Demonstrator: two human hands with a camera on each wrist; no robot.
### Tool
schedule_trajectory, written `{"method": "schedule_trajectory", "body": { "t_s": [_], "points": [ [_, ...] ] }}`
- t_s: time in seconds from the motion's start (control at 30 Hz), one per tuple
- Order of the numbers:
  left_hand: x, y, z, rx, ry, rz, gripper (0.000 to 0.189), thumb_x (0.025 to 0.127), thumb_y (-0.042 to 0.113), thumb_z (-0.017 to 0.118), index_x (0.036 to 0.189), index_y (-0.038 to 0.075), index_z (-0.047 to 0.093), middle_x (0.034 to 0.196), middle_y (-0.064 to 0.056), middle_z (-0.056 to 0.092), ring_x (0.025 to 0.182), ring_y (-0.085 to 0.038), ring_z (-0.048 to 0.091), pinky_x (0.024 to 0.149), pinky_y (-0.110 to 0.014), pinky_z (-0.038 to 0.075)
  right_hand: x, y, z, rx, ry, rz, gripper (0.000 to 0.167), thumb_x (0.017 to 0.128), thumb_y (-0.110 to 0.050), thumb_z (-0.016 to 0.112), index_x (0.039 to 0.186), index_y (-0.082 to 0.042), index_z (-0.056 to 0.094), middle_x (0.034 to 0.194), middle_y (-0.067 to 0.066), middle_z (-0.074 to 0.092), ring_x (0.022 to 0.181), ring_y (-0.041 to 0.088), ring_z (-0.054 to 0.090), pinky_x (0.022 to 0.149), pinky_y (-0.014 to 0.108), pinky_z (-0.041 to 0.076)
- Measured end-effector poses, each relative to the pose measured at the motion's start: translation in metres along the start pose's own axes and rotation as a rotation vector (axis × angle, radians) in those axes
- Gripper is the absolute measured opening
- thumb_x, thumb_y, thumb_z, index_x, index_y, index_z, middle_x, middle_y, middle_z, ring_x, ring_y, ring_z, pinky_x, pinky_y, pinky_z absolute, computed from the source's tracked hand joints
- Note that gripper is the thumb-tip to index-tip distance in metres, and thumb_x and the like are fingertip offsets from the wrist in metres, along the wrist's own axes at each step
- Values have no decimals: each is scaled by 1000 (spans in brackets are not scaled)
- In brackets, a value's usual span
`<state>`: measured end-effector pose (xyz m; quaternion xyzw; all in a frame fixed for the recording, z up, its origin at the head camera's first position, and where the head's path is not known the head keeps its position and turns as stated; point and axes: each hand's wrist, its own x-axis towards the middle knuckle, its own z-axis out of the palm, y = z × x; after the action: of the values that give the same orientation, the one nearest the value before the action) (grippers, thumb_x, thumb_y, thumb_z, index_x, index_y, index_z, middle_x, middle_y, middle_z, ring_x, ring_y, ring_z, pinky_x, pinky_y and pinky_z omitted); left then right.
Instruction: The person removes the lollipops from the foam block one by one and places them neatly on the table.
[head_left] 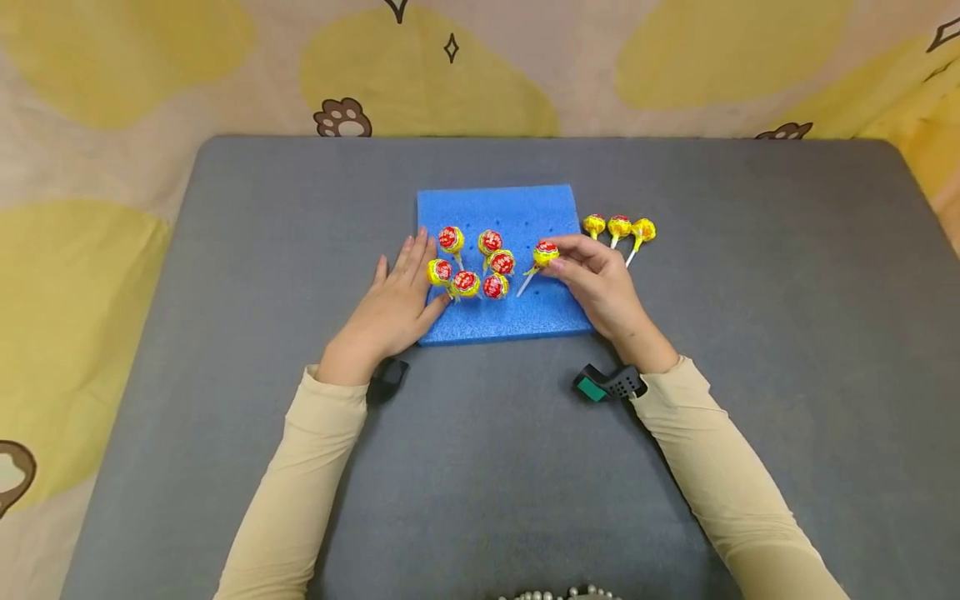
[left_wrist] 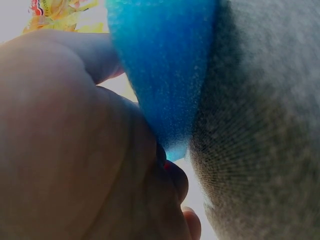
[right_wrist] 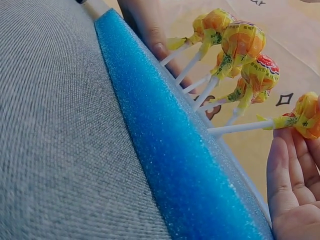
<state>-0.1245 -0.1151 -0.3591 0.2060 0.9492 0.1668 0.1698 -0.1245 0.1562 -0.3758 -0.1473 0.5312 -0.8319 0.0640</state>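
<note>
A blue foam block (head_left: 525, 321) lies on the table, with several small holes in its top. Several lollipops (head_left: 465, 284) in yellow and red wrappers stand by their sticks in its left and middle part. My right hand (head_left: 600, 287) pinches another lollipop (head_left: 545, 253) by its head over the block's right part. In the right wrist view, that lollipop's white stick (right_wrist: 240, 128) slants with its tip at the foam's top; whether it is in a hole I cannot tell. My left hand (head_left: 393, 304) rests with straight fingers along the block's left edge.
Three wrapped lollipops (head_left: 619, 227) lie on the grey table (head_left: 750, 333) just right of the block's far corner. A patterned yellow cloth (head_left: 480, 75) hangs behind the table. Black wrist devices (head_left: 611, 383) sit at both wrists.
</note>
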Motion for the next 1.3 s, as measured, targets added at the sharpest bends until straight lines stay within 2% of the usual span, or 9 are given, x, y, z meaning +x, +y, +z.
{"method": "schedule_trajectory", "body": {
  "t_s": [0.4, 0.67, 0.83, 1.3],
  "points": [
    [1, 1, -1, 1, -3, 4, 75, 99, 39, 39, 151, 7, -4, 157, -7, -13, 142, -21, -13, 112, -49, -6, 0, 0, -1, 2, -2, 1, 19, 91, 1, 59, 107, -4, 67, 100, 9, 65, 90, 18, 61, 84, 29, 51],
    [0, 1, -2, 0, -8, 2, 74, 99, 38, 38, 151, 6, -3, 156, -8, -13, 142, -22, -12, 112, -49, -6, 0, 0, 0, 0, 2, 6, 19, 89, -4, 63, 107, -5, 67, 100, 9, 66, 91, 18, 61, 84, 29, 51],
    [-1, 0, -3, -4, -5, 2, 74, 99, 38, 39, 151, 6, -4, 156, -8, -13, 142, -21, -12, 112, -49, -6, 1, 0, 1, 21, 6, -3, 17, 90, -1, 60, 106, -4, 67, 98, 9, 66, 90, 18, 62, 83, 29, 51],
    [-1, 1, -3, -6, -8, 0, 74, 99, 39, 38, 151, 7, -5, 156, -7, -14, 142, -21, -13, 112, -49, -6, 1, -9, 4, 91, 88, 35, 25, 92, 9, 49, 101, -4, 68, 96, 9, 66, 87, 19, 61, 81, 29, 52]
  ]
}}
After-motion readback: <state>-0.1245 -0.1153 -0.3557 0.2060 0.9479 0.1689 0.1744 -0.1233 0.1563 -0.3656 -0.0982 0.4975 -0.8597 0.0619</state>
